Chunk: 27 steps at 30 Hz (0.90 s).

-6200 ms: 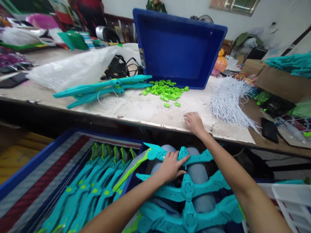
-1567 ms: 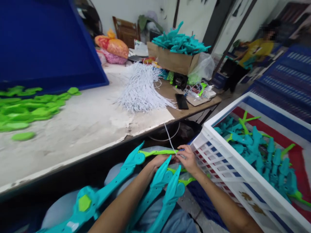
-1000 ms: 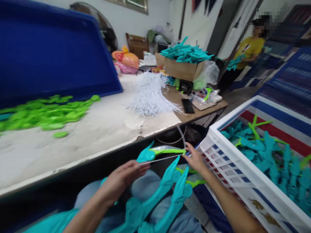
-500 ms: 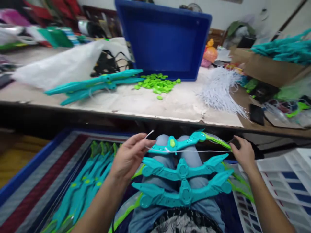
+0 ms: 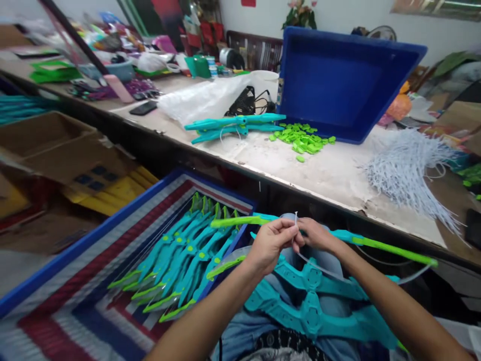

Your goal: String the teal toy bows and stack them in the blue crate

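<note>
A turquoise toy bow (image 5: 341, 235) with lime-green ends lies across my knees, its middle covered by my hands. My left hand (image 5: 272, 243) is closed, pinching a white string (image 5: 295, 220) whose knobbed end points up. From there the string runs slack to the bow's right tip. Close beside it, my right hand (image 5: 315, 234) is closed around the bow's middle; its fingertips are partly hidden near the string. Two more turquoise bow pieces (image 5: 311, 311) rest on my lap below my hands.
To the left, a blue-rimmed bin (image 5: 112, 220) lined with striped cloth holds several bows. On the bench (image 5: 240, 150) are lime-green pieces (image 5: 306, 138), a bundle of white strings (image 5: 409, 170), stacked turquoise parts (image 5: 236, 126) and a tilted blue crate (image 5: 345, 85). Cardboard boxes (image 5: 48, 150) stand far left.
The view has swung left. My hands, held wide apart with the string stretched between them, have come together at the bow's middle. The string now hangs slack.
</note>
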Motion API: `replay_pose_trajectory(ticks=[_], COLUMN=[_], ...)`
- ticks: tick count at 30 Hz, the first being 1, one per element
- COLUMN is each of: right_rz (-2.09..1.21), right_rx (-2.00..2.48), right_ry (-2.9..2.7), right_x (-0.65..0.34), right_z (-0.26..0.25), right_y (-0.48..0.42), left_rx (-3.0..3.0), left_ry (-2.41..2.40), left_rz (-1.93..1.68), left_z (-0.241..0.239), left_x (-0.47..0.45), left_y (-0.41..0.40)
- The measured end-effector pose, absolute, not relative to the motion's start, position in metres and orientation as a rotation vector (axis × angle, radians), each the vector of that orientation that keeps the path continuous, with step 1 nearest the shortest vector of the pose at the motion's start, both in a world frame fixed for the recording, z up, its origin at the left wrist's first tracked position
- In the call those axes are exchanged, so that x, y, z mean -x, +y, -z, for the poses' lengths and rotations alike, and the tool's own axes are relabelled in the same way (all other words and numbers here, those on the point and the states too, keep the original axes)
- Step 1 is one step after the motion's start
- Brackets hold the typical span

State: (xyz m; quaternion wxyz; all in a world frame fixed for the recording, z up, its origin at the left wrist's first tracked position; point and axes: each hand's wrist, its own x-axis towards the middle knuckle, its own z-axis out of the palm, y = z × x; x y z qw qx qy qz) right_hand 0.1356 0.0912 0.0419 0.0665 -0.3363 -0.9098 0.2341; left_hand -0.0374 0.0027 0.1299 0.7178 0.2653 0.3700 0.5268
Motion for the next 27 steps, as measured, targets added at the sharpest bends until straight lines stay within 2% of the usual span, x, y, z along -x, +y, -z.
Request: replay_pose_trajectory(ticks=[6,10,17,27], right_rz=[-1.355,-1.594,-1.683,-1.603], right_rx=[1.335,1.303,1.308,1.261], right_ry=[-2.326,-2.231,-2.180,-2.212], right_x=[-0.168,-0.168,-0.164,-0.162], right_z=[-0.059,-0.060,-0.061,-0.063], right_y=[0.126,0.127,0.127,0.125], left_rx=[-0.496,-0.619,-0.753,-0.968], left_ry=[1.099,1.364,1.600,1.690], left_rz=[-1.472,-1.627,-1.684,-1.784], left_z=[-0.115,-0.115,-0.111,-0.098], left_x=[0.078,0.113,0.131,0.132], left_y=[0.009,0.033,0.071,0.091])
